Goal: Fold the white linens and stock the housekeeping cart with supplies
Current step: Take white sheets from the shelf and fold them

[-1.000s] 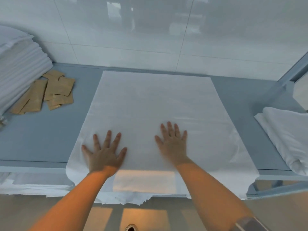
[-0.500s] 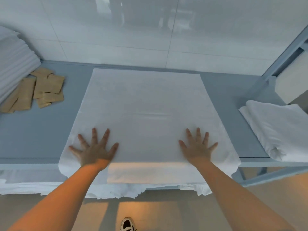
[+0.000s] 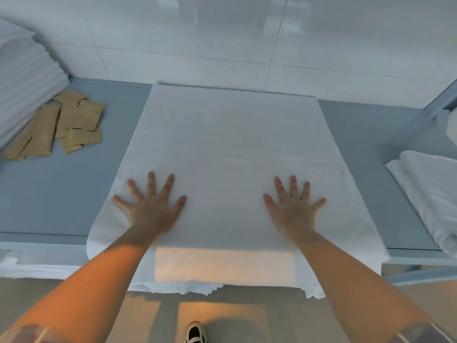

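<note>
A white linen sheet (image 3: pixel 232 134) lies spread flat on the grey-blue table (image 3: pixel 57 194), its near end hanging over the front edge. My left hand (image 3: pixel 150 209) presses flat on the sheet's near left part with fingers spread. On the near right part my right hand (image 3: pixel 294 209) lies flat too, fingers splayed. A faint crease runs across the sheet just beyond my fingertips.
A tall stack of folded white linens (image 3: pixel 24 78) stands at the far left. Several tan paper packets (image 3: pixel 61 125) lie beside it. A loosely folded white linen (image 3: pixel 430 194) rests on the table's right end. A tiled wall (image 3: pixel 222 40) backs the table. My shoe (image 3: pixel 195 332) shows below.
My two hands have slid apart across the sheet, the left one outward to the left, the right one outward to the right, both staying flat.
</note>
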The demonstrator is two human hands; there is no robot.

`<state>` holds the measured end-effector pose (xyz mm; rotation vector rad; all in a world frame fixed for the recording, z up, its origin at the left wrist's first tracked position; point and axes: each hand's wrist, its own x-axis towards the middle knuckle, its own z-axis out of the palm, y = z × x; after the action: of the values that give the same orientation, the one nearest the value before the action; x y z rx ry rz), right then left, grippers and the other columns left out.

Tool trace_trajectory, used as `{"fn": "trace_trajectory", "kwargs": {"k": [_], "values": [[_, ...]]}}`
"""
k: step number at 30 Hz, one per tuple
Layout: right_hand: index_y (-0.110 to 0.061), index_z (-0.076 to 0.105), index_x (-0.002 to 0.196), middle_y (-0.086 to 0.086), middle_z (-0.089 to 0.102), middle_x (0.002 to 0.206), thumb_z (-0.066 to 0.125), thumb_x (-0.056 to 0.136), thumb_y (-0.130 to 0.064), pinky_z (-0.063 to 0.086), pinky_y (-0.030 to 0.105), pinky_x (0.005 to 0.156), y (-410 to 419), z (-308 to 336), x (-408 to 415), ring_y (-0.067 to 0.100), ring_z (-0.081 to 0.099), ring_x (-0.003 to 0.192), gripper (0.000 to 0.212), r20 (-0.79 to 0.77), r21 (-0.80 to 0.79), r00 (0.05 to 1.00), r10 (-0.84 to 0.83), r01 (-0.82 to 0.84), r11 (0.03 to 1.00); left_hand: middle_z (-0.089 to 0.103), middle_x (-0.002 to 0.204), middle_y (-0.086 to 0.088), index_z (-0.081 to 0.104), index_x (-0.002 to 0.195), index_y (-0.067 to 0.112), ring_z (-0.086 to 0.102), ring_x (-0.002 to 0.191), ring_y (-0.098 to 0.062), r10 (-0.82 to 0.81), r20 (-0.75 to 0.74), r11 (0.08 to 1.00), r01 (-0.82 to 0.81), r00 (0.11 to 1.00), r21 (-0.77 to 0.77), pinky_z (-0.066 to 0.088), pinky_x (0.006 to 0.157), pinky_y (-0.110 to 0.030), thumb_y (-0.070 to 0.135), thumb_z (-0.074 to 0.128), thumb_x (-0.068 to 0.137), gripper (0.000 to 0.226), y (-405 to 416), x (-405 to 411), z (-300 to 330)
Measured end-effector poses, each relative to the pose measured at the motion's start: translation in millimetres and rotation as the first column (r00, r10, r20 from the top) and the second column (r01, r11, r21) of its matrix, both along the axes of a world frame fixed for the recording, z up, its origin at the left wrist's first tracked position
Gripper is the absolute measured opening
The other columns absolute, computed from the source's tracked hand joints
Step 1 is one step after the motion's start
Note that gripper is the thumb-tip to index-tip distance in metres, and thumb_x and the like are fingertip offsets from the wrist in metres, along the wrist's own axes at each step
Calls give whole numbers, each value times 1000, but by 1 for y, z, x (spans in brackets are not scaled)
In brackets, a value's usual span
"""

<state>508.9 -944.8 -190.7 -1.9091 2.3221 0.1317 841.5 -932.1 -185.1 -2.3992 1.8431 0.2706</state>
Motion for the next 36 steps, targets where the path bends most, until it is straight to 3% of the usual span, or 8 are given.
{"fn": "trace_trajectory", "kwargs": {"k": [8,12,15,18,25,30,32,36], "values": [[-52,-13,144,-10,-17,159,1,84,-76,-4,74,104,-46,3,-1,29,-15,146,67,-9,50,1000,-3,4,999,-16,159,7,-15,142,53,-14,142,-44,4,-8,999,-4,1000,-34,0,100,-76,83,-9,72,76,-38,-2,1],[-45,-7,148,-4,-13,161,11,94,-63,-2,76,103,-60,13,27,30,-15,146,60,48,50,998,-33,31,998,-13,160,7,-12,143,53,-14,142,-44,2,-17,998,-3,1000,-59,-1,100,-77,82,-8,73,76,-45,0,0],[-43,8,150,-5,0,161,20,96,-57,-10,74,102,-34,11,107,28,-10,148,57,68,-152,971,227,-215,965,-13,160,6,-12,143,53,-13,142,-45,4,-20,998,-5,1000,-68,-2,99,-77,83,-9,72,78,-46,1,-1],[-42,21,149,-6,11,161,14,93,-58,-14,69,106,8,0,168,23,-3,149,58,69,-153,888,455,-442,884,-14,160,6,-13,143,53,-13,142,-44,8,-16,998,-8,1000,-56,-2,100,-77,84,-9,71,78,-46,1,1],[-46,-2,149,-10,-5,161,-1,87,-69,-6,53,116,14,-3,28,18,-8,148,66,14,-96,989,144,-142,985,-11,160,7,-11,143,54,-12,144,-40,-18,-37,999,16,999,-50,-3,101,-76,83,-7,73,75,-46,6,-2],[-44,-6,149,-8,-9,161,4,91,-65,-1,49,119,29,7,-61,17,-7,148,63,17,13,1000,-7,6,1000,4,161,1,31,145,41,-4,147,-30,-165,-145,971,136,976,-195,2,108,-71,53,35,95,52,-31,4,12],[-43,-8,149,-7,-10,161,6,94,-63,-2,50,118,34,10,-71,16,-8,148,61,12,36,1000,-24,23,999,5,161,0,37,143,40,-2,147,-30,-166,-154,958,123,974,-258,5,109,-69,47,42,95,49,-9,-5,17],[-39,-8,150,-3,-12,161,11,98,-57,0,63,113,33,25,-60,23,-10,148,58,21,114,997,-69,66,991,-15,159,9,3,143,58,-11,146,-30,-203,-124,979,202,971,-15,0,109,-67,74,18,85,62,47,-40,13]]}}
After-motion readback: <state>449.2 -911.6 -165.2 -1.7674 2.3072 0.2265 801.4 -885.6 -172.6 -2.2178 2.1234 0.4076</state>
